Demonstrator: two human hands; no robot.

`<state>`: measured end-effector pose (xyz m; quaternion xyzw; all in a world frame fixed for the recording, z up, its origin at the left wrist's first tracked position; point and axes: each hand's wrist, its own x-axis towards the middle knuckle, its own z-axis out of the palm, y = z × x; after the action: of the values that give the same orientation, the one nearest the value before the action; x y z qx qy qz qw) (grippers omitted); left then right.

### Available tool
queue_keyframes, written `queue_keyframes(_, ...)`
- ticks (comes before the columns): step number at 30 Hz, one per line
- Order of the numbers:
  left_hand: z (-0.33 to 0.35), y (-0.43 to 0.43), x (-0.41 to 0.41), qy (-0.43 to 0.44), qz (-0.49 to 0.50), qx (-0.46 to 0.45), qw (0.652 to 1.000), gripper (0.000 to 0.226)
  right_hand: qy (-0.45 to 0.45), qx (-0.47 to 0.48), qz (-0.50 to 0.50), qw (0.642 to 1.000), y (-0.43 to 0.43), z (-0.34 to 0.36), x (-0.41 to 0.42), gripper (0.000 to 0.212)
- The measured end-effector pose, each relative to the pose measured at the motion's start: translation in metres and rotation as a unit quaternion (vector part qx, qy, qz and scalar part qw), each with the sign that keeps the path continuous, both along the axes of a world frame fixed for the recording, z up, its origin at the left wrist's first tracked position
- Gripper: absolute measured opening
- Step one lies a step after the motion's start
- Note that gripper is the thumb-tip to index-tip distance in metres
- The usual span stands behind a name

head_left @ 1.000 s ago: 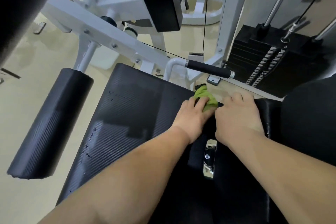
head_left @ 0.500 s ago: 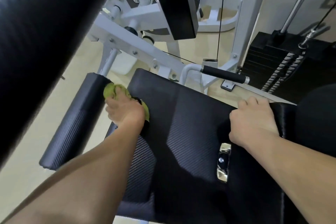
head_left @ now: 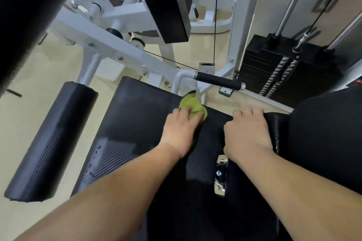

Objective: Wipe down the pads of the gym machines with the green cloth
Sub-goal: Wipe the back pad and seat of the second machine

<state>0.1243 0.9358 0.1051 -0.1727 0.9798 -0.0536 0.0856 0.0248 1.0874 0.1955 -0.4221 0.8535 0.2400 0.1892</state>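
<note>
The left hand [head_left: 181,131] presses the bunched green cloth [head_left: 193,104] onto the black seat pad [head_left: 141,115] at its far edge, near the right corner, with fingers curled over the cloth and gripping it. The right hand [head_left: 246,133] holds the pad's far right edge, fingers bent over it. A long leg pad [head_left: 52,139] lies off the left edge. A black handle [head_left: 219,81] and the weight stack [head_left: 274,68] stand beyond.
</note>
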Motion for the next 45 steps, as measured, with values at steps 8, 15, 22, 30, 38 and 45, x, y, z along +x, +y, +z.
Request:
queue_keyframes(8, -0.018, 0.009, -0.146, -0.121, -0.052, 0.193, 0.972, 0.029, -0.027, -0.043, -0.045, 0.998, -0.001, -0.005, -0.011, 0.033)
queue_keyframes(15, -0.032, 0.037, -0.191, -0.22, -0.06, 0.394, 0.89, 0.04, -0.018, -0.043, -0.049, 0.998, -0.002, -0.014, -0.015, 0.032)
queue_keyframes(22, -0.019, 0.004, -0.161, -0.17, 0.003, 0.215, 0.962, 0.045, -0.011, -0.006, -0.036, 0.999, -0.004, -0.012, -0.013, 0.032)
queue_keyframes(30, 0.041, -0.081, -0.054, -0.032, 0.083, 0.002, 0.996, 0.052, -0.003, 0.013, -0.003, 1.0, 0.002, -0.004, -0.007, 0.038)
queue_keyframes(38, 0.058, -0.079, 0.084, 0.12, 0.444, 0.027, 0.888, 0.05, -0.014, -0.029, 0.033, 0.999, -0.002, 0.006, 0.015, 0.035)
queue_keyframes(45, 0.049, 0.036, 0.187, 0.054, 0.329, 0.062, 0.941, 0.019, -0.188, -0.132, -0.046, 0.972, -0.011, 0.003, 0.097, 0.016)
